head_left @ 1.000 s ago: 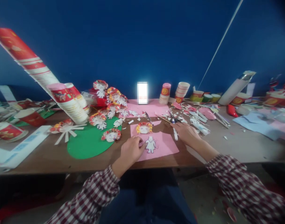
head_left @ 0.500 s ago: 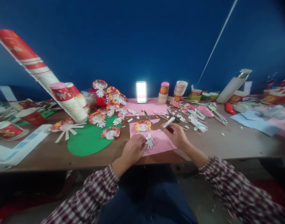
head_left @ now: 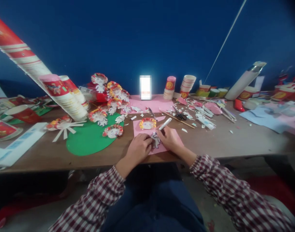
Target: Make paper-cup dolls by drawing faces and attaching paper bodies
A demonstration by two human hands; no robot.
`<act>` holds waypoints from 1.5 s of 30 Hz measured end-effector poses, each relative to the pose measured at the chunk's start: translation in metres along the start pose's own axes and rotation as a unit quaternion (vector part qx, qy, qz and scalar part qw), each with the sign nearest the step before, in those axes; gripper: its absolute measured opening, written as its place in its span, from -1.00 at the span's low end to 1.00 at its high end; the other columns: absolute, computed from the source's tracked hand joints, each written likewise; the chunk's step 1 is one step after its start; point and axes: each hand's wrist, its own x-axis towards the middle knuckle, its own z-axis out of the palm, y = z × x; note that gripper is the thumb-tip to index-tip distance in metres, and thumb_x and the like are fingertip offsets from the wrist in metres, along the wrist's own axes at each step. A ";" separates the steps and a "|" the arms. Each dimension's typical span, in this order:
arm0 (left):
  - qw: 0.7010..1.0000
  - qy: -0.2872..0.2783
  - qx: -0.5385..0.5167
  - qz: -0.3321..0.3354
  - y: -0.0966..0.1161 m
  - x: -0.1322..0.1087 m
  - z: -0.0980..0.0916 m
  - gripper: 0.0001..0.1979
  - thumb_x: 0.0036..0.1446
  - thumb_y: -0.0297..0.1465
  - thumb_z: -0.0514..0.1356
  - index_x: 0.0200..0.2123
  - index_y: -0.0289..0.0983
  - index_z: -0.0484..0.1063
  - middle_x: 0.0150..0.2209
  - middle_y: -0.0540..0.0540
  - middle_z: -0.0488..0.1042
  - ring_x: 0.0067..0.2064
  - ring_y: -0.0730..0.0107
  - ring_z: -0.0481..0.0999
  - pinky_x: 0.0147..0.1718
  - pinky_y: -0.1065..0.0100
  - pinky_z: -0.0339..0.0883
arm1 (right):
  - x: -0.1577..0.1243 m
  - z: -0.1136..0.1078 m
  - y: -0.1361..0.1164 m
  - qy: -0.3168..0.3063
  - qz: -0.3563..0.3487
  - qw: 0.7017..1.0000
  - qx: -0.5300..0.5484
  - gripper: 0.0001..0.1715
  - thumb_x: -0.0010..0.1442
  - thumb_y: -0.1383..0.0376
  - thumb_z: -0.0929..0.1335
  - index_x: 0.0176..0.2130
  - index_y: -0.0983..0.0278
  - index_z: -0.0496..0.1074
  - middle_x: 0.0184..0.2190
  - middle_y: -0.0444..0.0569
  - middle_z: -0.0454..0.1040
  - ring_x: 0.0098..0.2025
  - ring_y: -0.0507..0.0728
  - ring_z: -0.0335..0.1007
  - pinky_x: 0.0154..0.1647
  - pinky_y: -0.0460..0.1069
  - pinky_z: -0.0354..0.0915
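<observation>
On a pink sheet (head_left: pixel 137 128) near the table's front edge lies a small white paper figure (head_left: pixel 156 142). My left hand (head_left: pixel 139 147) presses on its left side, fingers bent together at its edge. A white marker (head_left: pixel 165 123) is in the closed fingers of my right hand (head_left: pixel 168 138), its tip down over the figure's upper part. Just above the figure rests a round face with a red and yellow ruffled rim (head_left: pixel 147 123). The marker's tip is too small to make out.
Left of the sheet, a green paper piece (head_left: pixel 83 140) carries more ruffled faces. Long stacked cups (head_left: pixel 38 69) lean at the left. Scissors (head_left: pixel 180 116), sticks and paper scraps (head_left: pixel 200 116) lie behind and to the right, with blue paper (head_left: pixel 263 119) farther right.
My right hand has moved left and onto the paper figure, bringing the marker with it. My left hand stays at the figure's left side. The view has shifted slightly.
</observation>
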 end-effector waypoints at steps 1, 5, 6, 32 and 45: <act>1.000 -0.001 0.001 0.001 0.000 0.000 0.000 -0.79 0.19 -0.44 0.09 -0.18 -0.24 0.51 -0.18 -0.15 0.44 -0.11 0.20 0.38 -0.10 0.18 0.31 | 0.000 0.000 0.000 0.001 0.000 1.000 -0.012 -0.80 0.23 0.28 0.26 -0.22 0.30 0.43 -0.38 0.02 0.55 -0.36 0.12 0.47 -0.36 -0.09 0.25; 1.000 0.004 -0.009 0.004 0.000 0.000 0.001 -0.78 0.21 -0.43 0.08 -0.18 -0.25 0.51 -0.17 -0.15 0.44 -0.11 0.23 0.38 -0.08 0.20 0.30 | -0.001 0.003 0.001 0.006 0.004 1.000 -0.029 -0.81 0.23 0.28 0.27 -0.23 0.30 0.44 -0.38 0.03 0.56 -0.35 0.12 0.48 -0.36 -0.09 0.24; 1.000 0.006 -0.011 0.004 0.000 -0.001 0.001 -0.78 0.21 -0.43 0.07 -0.18 -0.24 0.51 -0.17 -0.15 0.44 -0.10 0.24 0.39 -0.08 0.20 0.30 | -0.001 0.004 0.002 0.007 0.005 1.000 -0.025 -0.81 0.23 0.28 0.27 -0.23 0.30 0.44 -0.38 0.02 0.56 -0.36 0.11 0.48 -0.36 -0.09 0.24; 1.000 0.014 -0.005 0.015 -0.003 -0.001 0.006 -0.75 0.23 -0.43 0.06 -0.14 -0.26 0.52 -0.14 -0.17 0.46 -0.09 0.21 0.39 -0.07 0.19 0.31 | 0.006 0.008 0.015 0.045 0.018 0.986 0.157 -0.80 0.19 0.21 0.25 -0.33 0.28 0.37 -0.52 -0.12 0.39 -0.47 0.05 0.33 -0.41 -0.09 0.25; 0.999 0.039 -0.015 0.014 -0.004 -0.002 0.008 -0.76 0.20 -0.47 0.09 -0.17 -0.26 0.54 -0.17 -0.16 0.46 -0.11 0.22 0.41 -0.08 0.22 0.32 | 0.006 0.013 0.021 0.094 -0.008 0.979 0.179 -0.74 0.18 0.16 0.27 -0.28 0.27 0.43 -0.47 -0.08 0.44 -0.47 0.07 0.35 -0.40 -0.07 0.26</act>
